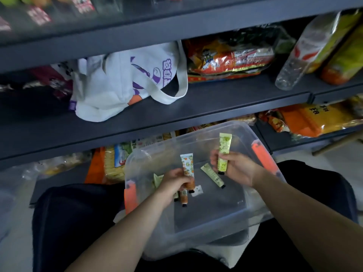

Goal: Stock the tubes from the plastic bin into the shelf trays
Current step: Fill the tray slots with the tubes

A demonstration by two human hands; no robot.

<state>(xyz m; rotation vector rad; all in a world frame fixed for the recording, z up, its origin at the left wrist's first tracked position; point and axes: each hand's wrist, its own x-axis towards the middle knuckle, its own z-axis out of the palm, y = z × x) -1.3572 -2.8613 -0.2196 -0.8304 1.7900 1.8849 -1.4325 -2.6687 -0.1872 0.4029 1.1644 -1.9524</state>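
Two hands hold tubes above the clear plastic bin (pixel 196 230) at lower centre.
Left hand (pixel 172 183) clutches several orange floral tubes (pixel 187 167) and could drop one; right hand (pixel 237 167) grips a pale green tube (pixel 224 152).

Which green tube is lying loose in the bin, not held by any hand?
The pale green tube lying slanted on the bin floor, between both hands. The other clear green tube is gripped upright by the right hand.

I hold orange tube (pixel 187 169) and green tube (pixel 224 152) upright, caps down; another green tube (pixel 213 175) lies flat in clear bin (pixel 206 228).
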